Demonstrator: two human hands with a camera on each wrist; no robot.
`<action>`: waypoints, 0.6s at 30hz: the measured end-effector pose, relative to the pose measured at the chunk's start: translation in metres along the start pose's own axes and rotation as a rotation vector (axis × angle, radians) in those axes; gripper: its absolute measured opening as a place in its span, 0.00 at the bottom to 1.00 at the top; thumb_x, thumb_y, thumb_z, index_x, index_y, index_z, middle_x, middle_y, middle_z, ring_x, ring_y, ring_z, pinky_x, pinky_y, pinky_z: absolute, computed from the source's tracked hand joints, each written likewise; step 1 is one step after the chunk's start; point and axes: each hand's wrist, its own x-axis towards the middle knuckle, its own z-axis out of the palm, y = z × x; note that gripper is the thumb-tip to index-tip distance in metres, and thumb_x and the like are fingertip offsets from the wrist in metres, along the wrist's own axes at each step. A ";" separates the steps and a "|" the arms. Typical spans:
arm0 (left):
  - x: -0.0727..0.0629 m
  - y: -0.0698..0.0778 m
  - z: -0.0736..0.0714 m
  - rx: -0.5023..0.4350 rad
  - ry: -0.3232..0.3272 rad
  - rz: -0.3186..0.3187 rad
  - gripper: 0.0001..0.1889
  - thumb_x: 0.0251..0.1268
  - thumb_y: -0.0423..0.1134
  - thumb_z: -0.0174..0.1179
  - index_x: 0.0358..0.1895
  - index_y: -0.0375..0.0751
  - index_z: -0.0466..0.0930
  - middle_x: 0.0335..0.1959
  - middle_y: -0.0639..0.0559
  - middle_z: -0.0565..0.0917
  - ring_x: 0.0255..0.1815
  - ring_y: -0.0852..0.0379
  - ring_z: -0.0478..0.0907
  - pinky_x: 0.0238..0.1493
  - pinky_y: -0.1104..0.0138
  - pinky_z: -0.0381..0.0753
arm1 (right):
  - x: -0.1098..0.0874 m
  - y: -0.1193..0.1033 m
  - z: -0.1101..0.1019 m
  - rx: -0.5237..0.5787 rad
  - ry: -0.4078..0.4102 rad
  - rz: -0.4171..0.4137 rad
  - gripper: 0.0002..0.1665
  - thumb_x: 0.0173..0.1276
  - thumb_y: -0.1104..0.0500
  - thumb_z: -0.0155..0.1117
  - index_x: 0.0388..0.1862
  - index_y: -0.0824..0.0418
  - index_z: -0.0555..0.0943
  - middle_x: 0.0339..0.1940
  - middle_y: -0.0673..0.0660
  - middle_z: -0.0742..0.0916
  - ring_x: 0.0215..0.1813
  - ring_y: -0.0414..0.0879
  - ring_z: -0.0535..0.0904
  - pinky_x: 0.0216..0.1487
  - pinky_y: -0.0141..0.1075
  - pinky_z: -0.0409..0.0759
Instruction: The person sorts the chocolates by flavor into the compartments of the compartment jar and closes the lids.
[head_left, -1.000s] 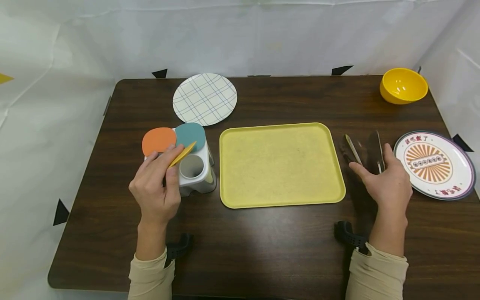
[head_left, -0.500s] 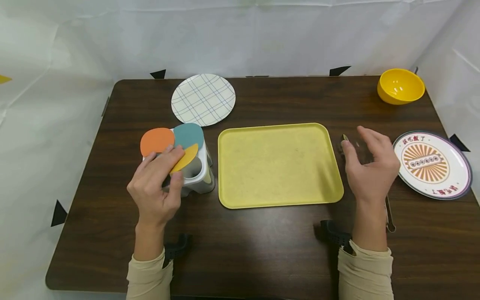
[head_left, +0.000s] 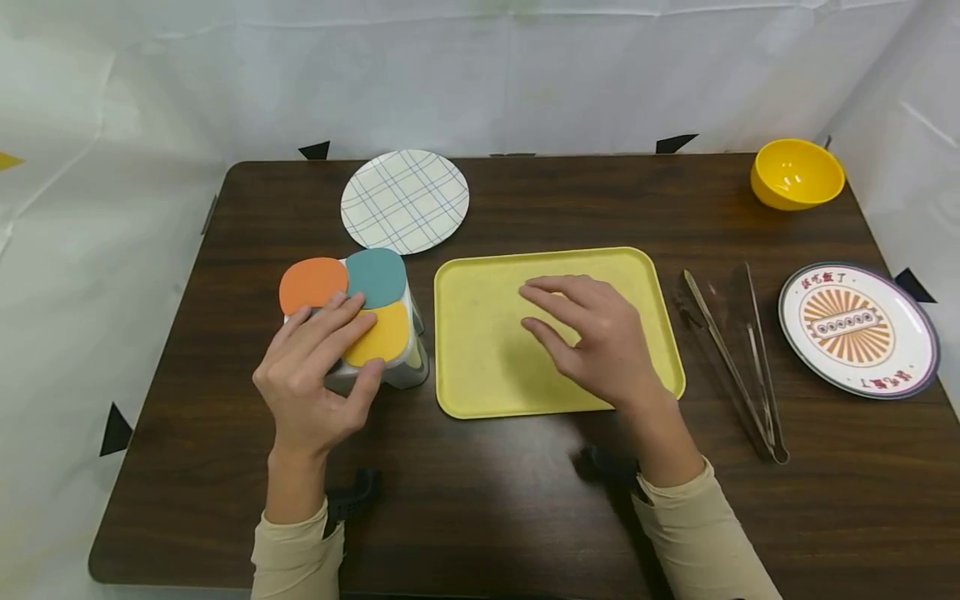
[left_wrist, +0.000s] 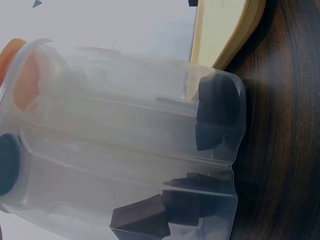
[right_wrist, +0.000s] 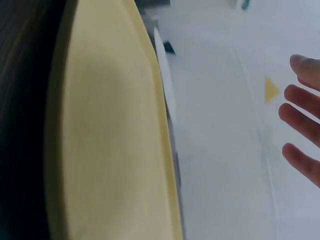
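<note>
A food storage container (left_wrist: 125, 130) with several compartments stands upright on the table, left of the yellow tray (head_left: 487, 333). It has an orange lid (head_left: 315, 282), a teal lid (head_left: 377, 277) and a yellow lid (head_left: 390, 333), which lies flat over the front right compartment. My left hand (head_left: 315, 375) rests on the container top, with fingers touching the yellow lid and the thumb near its front edge. Dark chunky pieces (left_wrist: 145, 217) lie in the bottom of the clear compartments in the left wrist view. Above the tray, my right hand (head_left: 592, 342) holds nothing, its fingers spread.
Metal tongs (head_left: 768, 392) lie spread on the table (head_left: 525, 517) to the right of the tray. Farther right is a round printed plate (head_left: 858, 329), and a yellow bowl (head_left: 797, 175) stands in the back right corner. A checked plate (head_left: 405, 200) lies behind the container.
The yellow lid has swung down from upright to flat under my left hand. My right hand has let go of the tongs and moved left over the tray.
</note>
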 end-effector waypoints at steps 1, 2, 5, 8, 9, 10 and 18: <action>0.000 0.000 0.000 -0.002 0.003 0.001 0.24 0.61 0.57 0.55 0.42 0.40 0.90 0.46 0.47 0.88 0.51 0.46 0.84 0.58 0.49 0.74 | 0.003 -0.005 0.004 0.010 -0.029 -0.028 0.22 0.60 0.59 0.73 0.54 0.60 0.85 0.50 0.56 0.87 0.49 0.51 0.83 0.50 0.48 0.79; 0.000 0.000 0.001 -0.005 0.006 0.001 0.24 0.62 0.56 0.55 0.41 0.40 0.90 0.46 0.47 0.88 0.51 0.46 0.84 0.58 0.49 0.74 | 0.007 -0.009 0.008 0.022 -0.057 -0.054 0.22 0.60 0.59 0.73 0.54 0.60 0.85 0.51 0.55 0.87 0.50 0.51 0.83 0.52 0.48 0.79; 0.001 0.000 0.002 -0.010 0.013 -0.003 0.22 0.65 0.54 0.54 0.41 0.40 0.90 0.46 0.48 0.88 0.51 0.46 0.84 0.59 0.49 0.74 | 0.017 -0.024 0.019 0.045 -0.118 -0.123 0.23 0.62 0.57 0.72 0.56 0.59 0.84 0.55 0.55 0.85 0.54 0.50 0.82 0.55 0.46 0.78; 0.001 0.000 0.002 -0.007 0.015 -0.008 0.20 0.66 0.50 0.54 0.40 0.40 0.90 0.45 0.48 0.88 0.50 0.47 0.84 0.59 0.50 0.74 | 0.026 -0.036 0.031 0.078 -0.161 -0.196 0.26 0.62 0.57 0.73 0.59 0.59 0.82 0.60 0.56 0.83 0.60 0.49 0.79 0.60 0.43 0.75; 0.001 0.000 0.002 -0.005 0.016 -0.009 0.20 0.66 0.49 0.54 0.40 0.39 0.90 0.45 0.48 0.88 0.50 0.47 0.84 0.59 0.50 0.74 | 0.028 -0.040 0.035 0.087 -0.172 -0.222 0.27 0.62 0.57 0.73 0.60 0.60 0.81 0.62 0.57 0.81 0.63 0.49 0.77 0.62 0.42 0.74; 0.001 0.000 0.002 -0.002 0.016 -0.009 0.19 0.66 0.48 0.54 0.40 0.39 0.90 0.45 0.48 0.88 0.50 0.47 0.84 0.59 0.50 0.74 | 0.031 -0.044 0.039 0.093 -0.182 -0.247 0.29 0.61 0.57 0.73 0.61 0.61 0.80 0.64 0.57 0.80 0.65 0.49 0.75 0.64 0.42 0.72; 0.001 0.000 0.003 0.026 0.032 0.003 0.18 0.64 0.46 0.55 0.39 0.38 0.90 0.44 0.48 0.88 0.49 0.47 0.85 0.57 0.49 0.76 | 0.038 -0.056 0.063 0.039 -0.251 -0.372 0.29 0.62 0.54 0.73 0.62 0.59 0.80 0.66 0.55 0.79 0.71 0.48 0.69 0.70 0.42 0.64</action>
